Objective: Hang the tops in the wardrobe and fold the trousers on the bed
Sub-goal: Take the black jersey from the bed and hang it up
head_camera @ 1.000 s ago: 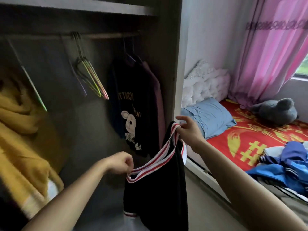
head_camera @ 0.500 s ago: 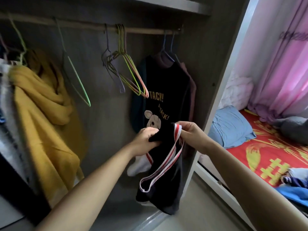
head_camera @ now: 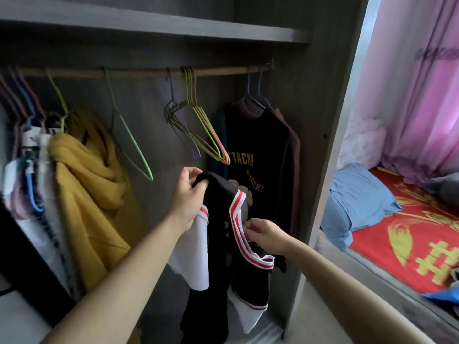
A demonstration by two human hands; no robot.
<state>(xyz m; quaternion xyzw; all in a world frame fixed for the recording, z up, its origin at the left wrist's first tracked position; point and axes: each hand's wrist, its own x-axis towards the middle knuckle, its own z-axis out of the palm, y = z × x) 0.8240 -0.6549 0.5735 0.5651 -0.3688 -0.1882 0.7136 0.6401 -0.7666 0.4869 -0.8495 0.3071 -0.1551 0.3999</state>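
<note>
Inside the open wardrobe a wooden rail (head_camera: 139,72) runs left to right under a shelf (head_camera: 149,28). From the left it carries a crowd of pale garments (head_camera: 37,175), a mustard hoodie (head_camera: 84,184), a lone green wire hanger (head_camera: 131,140), a bunch of empty wire hangers (head_camera: 198,125) and a black "ATTACK!" sweatshirt (head_camera: 263,150). The bunch hangs just above the left hand (head_camera: 190,194), and the sweatshirt is directly behind the held top. Past the wardrobe's side panel (head_camera: 330,120) lie a blue pillow (head_camera: 357,197) and a red bedsheet (head_camera: 409,239), with a pink curtain (head_camera: 422,108) beyond.

The black top (head_camera: 216,269), with white sleeves and striped trim, hangs before the wardrobe's right half, long axis vertical, hem toward the floor. The left hand grips its bunched upper edge, fingers curled round the black fabric. The right hand (head_camera: 265,234), lower, pinches the red-and-white neckband (head_camera: 238,234) between thumb and fingertips.
</note>
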